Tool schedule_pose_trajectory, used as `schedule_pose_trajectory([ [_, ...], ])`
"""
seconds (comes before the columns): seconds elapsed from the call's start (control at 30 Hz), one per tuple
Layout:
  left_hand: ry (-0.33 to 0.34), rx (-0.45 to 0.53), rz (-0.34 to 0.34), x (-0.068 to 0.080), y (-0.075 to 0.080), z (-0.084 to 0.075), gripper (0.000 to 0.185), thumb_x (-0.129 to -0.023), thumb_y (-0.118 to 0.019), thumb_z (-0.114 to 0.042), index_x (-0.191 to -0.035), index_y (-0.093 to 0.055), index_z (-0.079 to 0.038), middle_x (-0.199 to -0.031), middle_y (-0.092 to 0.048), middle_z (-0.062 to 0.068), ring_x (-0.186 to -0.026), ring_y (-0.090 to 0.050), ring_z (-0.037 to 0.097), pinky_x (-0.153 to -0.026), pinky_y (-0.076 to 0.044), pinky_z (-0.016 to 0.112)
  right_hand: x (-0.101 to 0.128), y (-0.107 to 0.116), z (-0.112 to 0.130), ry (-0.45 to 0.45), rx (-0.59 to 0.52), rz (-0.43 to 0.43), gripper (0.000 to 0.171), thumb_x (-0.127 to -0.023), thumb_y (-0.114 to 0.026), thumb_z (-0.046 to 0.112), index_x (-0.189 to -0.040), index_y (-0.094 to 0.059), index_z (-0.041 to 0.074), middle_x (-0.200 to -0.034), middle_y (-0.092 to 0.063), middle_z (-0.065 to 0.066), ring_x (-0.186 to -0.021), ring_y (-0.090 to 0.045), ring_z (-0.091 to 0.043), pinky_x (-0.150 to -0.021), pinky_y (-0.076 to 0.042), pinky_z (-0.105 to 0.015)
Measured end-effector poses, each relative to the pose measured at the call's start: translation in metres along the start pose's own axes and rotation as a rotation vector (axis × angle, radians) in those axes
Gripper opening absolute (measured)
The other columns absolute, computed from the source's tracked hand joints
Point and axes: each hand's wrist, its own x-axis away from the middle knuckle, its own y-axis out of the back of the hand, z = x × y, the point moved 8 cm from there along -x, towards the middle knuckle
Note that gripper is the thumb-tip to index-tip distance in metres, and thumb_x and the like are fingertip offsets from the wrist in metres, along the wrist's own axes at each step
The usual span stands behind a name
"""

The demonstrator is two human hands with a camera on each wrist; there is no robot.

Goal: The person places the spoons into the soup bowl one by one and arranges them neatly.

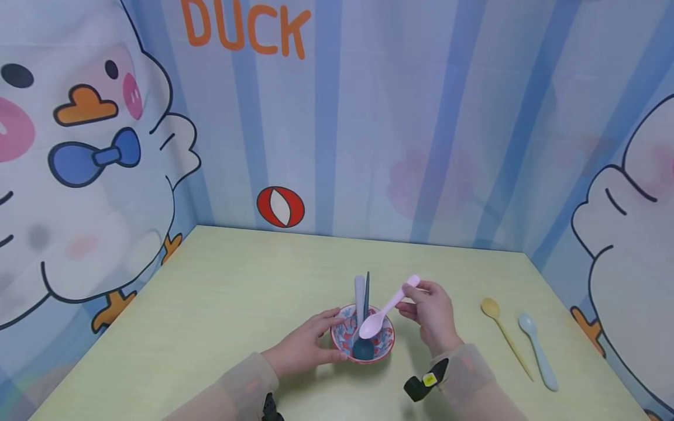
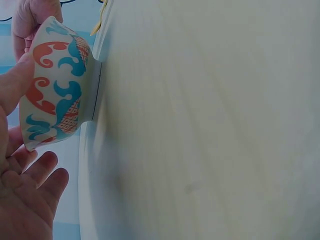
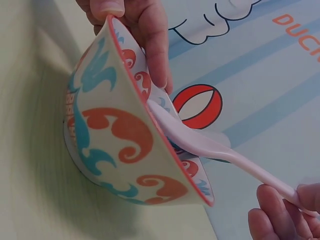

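A small bowl (image 1: 386, 346) with red and teal swirls stands on the pale green table (image 1: 221, 292). My left hand (image 1: 310, 345) holds its left rim, thumb and fingers curled round the edge. Two spoons stand in the bowl, a grey spoon (image 1: 360, 299) and a dark blue spoon (image 1: 365, 345). My right hand (image 1: 429, 310) pinches the handle of a pink spoon (image 1: 384, 310) whose scoop dips over the bowl's rim. In the right wrist view the pink spoon (image 3: 215, 147) rests on the bowl (image 3: 120, 140). In the left wrist view the bowl (image 2: 55, 85) is at my fingertips.
A yellow spoon (image 1: 504, 333) and a light blue spoon (image 1: 537, 349) lie on the table to the right of my right hand. Printed cartoon duck walls enclose the table on three sides.
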Motion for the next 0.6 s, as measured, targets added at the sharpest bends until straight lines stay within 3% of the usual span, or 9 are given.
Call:
schedule_pose_trajectory([
  [0.6, 0.006, 0.01, 0.005, 0.0016, 0.0007, -0.0018, 0.077, -0.082, -0.075, -0.043, -0.145, -0.044, -0.014, -0.156, -0.027, 0.001, -0.142, -0.024, 0.029, -0.11, -0.028, 0.053, -0.0029, -0.0095, -0.0081, -0.012, 0.024, 0.042, 0.035, -0.092, -0.064, 0.012, -0.12, -0.048, -0.001, -0.099, -0.061, -0.014, -0.064, -0.068, -0.018, -0.065, -0.058, -0.031],
])
